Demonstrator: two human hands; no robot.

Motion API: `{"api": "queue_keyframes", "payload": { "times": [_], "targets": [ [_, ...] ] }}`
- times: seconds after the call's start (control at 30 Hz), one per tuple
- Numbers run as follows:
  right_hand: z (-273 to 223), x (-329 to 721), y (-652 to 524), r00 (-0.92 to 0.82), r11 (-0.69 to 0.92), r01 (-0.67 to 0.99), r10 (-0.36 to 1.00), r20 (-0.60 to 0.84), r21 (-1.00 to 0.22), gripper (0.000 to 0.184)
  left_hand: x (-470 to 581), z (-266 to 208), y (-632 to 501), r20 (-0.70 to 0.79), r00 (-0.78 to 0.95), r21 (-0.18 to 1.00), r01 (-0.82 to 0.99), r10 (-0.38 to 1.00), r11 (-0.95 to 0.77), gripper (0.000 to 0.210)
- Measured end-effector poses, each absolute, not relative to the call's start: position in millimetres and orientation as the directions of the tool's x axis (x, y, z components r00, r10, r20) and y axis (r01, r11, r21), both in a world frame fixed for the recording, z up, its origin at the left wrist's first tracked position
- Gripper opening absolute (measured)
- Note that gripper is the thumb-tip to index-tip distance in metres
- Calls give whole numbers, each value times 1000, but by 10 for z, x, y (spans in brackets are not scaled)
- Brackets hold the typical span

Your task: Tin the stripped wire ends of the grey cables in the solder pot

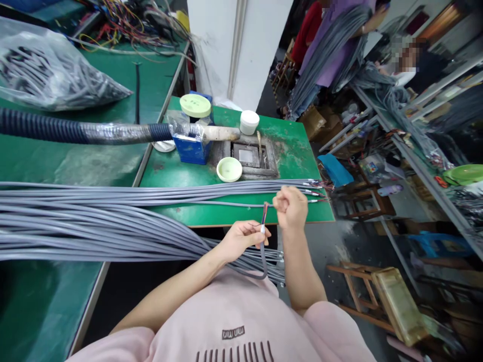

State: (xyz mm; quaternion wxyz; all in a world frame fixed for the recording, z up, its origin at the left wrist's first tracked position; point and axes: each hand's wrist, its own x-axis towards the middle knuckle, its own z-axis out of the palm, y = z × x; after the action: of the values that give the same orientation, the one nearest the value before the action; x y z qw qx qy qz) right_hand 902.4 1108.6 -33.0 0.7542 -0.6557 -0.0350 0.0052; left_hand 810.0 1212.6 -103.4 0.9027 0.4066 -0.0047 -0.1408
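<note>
My left hand (241, 240) pinches a grey cable (263, 256) just below its stripped end, where a white band wraps it. Thin coloured wires (264, 213) fan upward out of that end, and one dark wire bends off to the left. My right hand (292, 207) is closed beside the wire tips; what its fingers hold, if anything, is hidden. Behind my hands a row of grey cables (211, 190) lies along the green table (181, 216), their wire ends at the right edge. A thicker bundle of grey cables (151, 234) runs under my left forearm.
A solder pot (247, 157) is set in the bench, with a ribbed hose (124, 133) ending above it. Around it stand a pale green bowl (229, 170), a white tub (249, 122) and a blue box (192, 150). A wooden stool (400, 301) is at right; people stand behind.
</note>
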Motion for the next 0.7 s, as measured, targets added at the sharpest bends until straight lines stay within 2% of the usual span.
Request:
{"api": "queue_keyframes", "payload": {
  "times": [0.03, 0.1, 0.2, 0.27, 0.33, 0.43, 0.53, 0.7],
  "targets": [
    [-330, 9058, 11030, 997, 144, 45, 62, 54, -989, 31, 8094, -1046, 12130, -115, 958, 733, 261, -263, 628, 35],
    [-332, 9090, 10909, 979, 65, 14, 204, 26, -998, 27, 8090, -1064, 12139, -124, 960, 730, 260, -251, 633, 37],
    [-342, 9051, 10798, 847, -175, -75, 508, -155, -982, 16, 8103, -1070, 12146, -122, 964, 724, 249, -236, 644, 38],
    [-342, 9002, 10802, 758, -263, -108, 602, -251, -959, 16, 8114, -1066, 12137, -118, 960, 712, 260, -253, 652, 38],
    [-333, 8964, 10851, 747, -262, -115, 613, -257, -958, 17, 8117, -1067, 12121, -113, 955, 705, 272, -275, 655, 37],
    [-310, 8932, 10936, 794, -219, -69, 578, -186, -973, 20, 8111, -1082, 12106, -111, 953, 708, 274, -280, 651, 36],
    [-296, 8899, 10979, 843, -211, -16, 524, -127, -977, 27, 8110, -1099, 12117, -111, 964, 707, 249, -243, 662, 35],
    [-307, 8801, 10971, 917, -230, 93, 399, -7, -969, 30, 8140, -1060, 12139, -133, 978, 669, 210, -162, 713, 33]
  ]
}}
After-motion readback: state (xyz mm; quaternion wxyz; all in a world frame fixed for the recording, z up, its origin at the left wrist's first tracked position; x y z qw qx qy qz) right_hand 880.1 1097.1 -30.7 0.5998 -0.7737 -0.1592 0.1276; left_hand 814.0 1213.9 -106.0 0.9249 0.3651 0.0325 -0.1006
